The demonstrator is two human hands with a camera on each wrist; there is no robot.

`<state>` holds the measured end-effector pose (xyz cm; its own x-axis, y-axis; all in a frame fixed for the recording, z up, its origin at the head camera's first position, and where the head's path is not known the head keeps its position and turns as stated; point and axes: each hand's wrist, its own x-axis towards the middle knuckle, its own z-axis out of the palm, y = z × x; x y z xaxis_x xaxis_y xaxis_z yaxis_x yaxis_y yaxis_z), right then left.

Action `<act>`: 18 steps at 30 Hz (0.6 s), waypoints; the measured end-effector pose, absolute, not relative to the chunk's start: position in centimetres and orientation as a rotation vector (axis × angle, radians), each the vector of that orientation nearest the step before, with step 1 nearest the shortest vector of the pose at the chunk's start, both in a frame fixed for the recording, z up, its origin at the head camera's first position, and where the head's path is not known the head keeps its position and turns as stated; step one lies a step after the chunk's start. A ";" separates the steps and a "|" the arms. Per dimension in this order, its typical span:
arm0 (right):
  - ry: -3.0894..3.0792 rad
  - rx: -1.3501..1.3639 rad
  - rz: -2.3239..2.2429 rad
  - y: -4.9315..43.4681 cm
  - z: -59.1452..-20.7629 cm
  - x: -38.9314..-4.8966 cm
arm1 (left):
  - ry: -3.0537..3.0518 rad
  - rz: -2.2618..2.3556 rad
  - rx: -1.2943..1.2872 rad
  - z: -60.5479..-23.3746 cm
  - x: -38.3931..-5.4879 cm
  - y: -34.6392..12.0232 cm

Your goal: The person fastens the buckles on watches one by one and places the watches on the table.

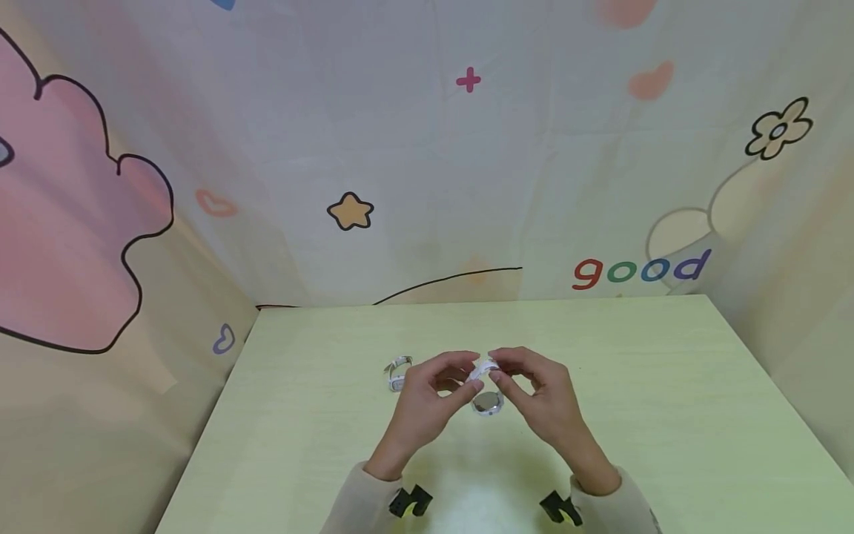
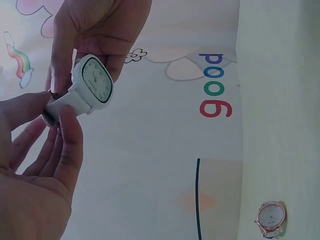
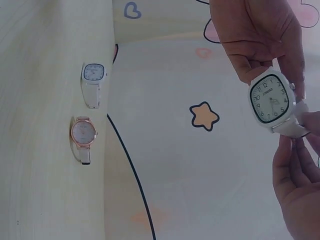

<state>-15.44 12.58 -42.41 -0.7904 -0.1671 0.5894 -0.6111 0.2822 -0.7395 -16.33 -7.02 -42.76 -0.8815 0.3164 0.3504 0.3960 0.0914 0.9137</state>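
Note:
A white wristwatch [image 2: 95,82] with a rounded-square case is held up between both hands, over the table. My left hand [image 1: 427,400] grips its white strap from the left. From the right, my right hand [image 1: 545,400] pinches the strap near its end, thumb and fingertips close to those of the left. In the head view the shiny back [image 1: 488,403] of the case hangs below the fingers. The numbered dial [image 3: 270,99] shows in the right wrist view. Part of the strap is hidden by fingers.
Two more watches lie on the pale table [image 1: 320,445]: a white square-faced one [image 3: 94,72] and a rose-gold round one [image 3: 83,131] with a pale strap. In the head view one watch [image 1: 398,374] lies just left of my left hand. A printed cloth [image 1: 427,148] stands behind the table.

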 end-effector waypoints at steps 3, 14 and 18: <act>-2.204 0.666 1.510 12.5 -42.3 -15.4 | -2.214 -1.939 -0.734 -42.9 -16.4 -7.1; -2.177 0.835 1.481 13.0 -43.0 -16.1 | -2.243 -1.723 -0.810 -42.8 -16.7 -7.4; -2.225 0.848 1.418 13.1 -42.9 -16.2 | -2.290 -1.670 -0.814 -42.8 -16.9 -7.6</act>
<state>-16.17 13.07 -42.89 -0.7512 -0.2898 0.5930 -0.6599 0.3129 -0.6830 -16.86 -7.64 -42.83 -0.8307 0.3161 0.4582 0.5329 0.2134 0.8188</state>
